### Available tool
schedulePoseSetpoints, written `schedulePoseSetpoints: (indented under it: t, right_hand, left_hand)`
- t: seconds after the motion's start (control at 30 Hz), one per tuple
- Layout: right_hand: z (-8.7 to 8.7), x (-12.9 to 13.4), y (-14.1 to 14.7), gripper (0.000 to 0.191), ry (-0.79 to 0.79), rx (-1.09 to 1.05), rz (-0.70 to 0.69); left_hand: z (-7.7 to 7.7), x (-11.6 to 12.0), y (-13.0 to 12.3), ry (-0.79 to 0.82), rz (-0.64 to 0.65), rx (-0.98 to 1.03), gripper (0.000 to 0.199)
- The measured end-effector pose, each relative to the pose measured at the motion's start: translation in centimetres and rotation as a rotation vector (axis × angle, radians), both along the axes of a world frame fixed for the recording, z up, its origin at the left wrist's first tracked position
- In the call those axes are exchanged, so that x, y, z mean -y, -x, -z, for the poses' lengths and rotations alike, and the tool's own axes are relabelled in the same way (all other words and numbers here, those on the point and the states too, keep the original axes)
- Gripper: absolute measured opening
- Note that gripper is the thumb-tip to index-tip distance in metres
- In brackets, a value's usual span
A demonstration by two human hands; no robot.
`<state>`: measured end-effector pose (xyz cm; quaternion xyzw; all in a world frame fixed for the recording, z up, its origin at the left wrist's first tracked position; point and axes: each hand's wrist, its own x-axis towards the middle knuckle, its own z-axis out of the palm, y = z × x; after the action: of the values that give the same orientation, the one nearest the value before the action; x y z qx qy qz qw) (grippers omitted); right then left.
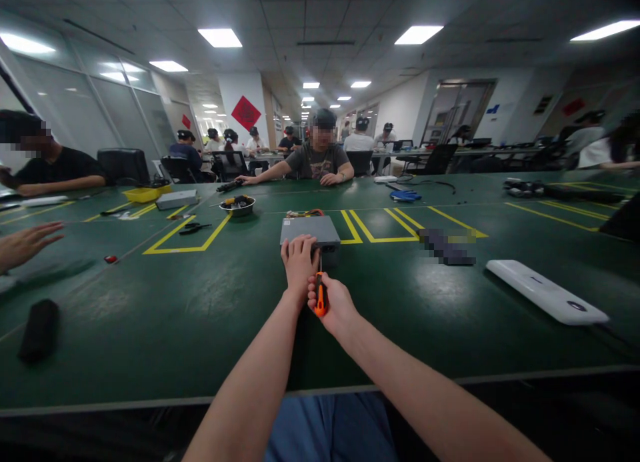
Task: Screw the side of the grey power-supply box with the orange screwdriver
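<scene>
A grey metal computer power supply (320,227) sits on the green table in front of me, with coloured wires at its far side and a socket on the face nearest me. My left hand (299,265) holds its near left part, fingers over the top and thumb along the near face. Closed around the orange and black handle of a screwdriver (321,297) is my right hand (337,305). The screwdriver's thin shaft points away from me to the near face of the power supply; whether the tip sits in a screw cannot be made out.
A metal bowl of tools (238,207), black pliers (194,228) and a small red object (111,259) lie leftward. Nearer is a black cylindrical object (39,330). A white power bank (545,292) lies right. Someone's hand (30,244) reaches in from the left; a person (320,155) sits opposite.
</scene>
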<state>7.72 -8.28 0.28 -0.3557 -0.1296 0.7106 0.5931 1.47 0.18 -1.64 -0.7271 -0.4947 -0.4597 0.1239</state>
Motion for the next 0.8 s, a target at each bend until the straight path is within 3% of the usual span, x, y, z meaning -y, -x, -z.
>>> schedulePoseSetpoints:
  t: [0.27, 0.43, 0.63, 0.8]
  right_hand:
    - [0.3, 0.9, -0.6, 0.023, 0.010, -0.218, -0.071]
    - [-0.1, 1.2, -0.5, 0.031, 0.002, -0.250, -0.067]
    - [-0.4, 1.4, -0.3, 0.031, 0.008, -0.142, 0.002]
    - [-0.1, 1.1, 0.1, 0.022, 0.017, 0.090, 0.120]
  left_hand:
    - [-0.1, 0.1, 0.0, 0.014, -0.006, -0.010, 0.024]
    - [-0.3, 0.3, 0.0, 0.006, -0.003, -0.013, 0.024]
    - [-0.3, 0.4, 0.0, 0.008, -0.003, -0.005, 0.024]
    - [-0.3, 0.4, 0.0, 0.000, -0.007, -0.007, 0.024]
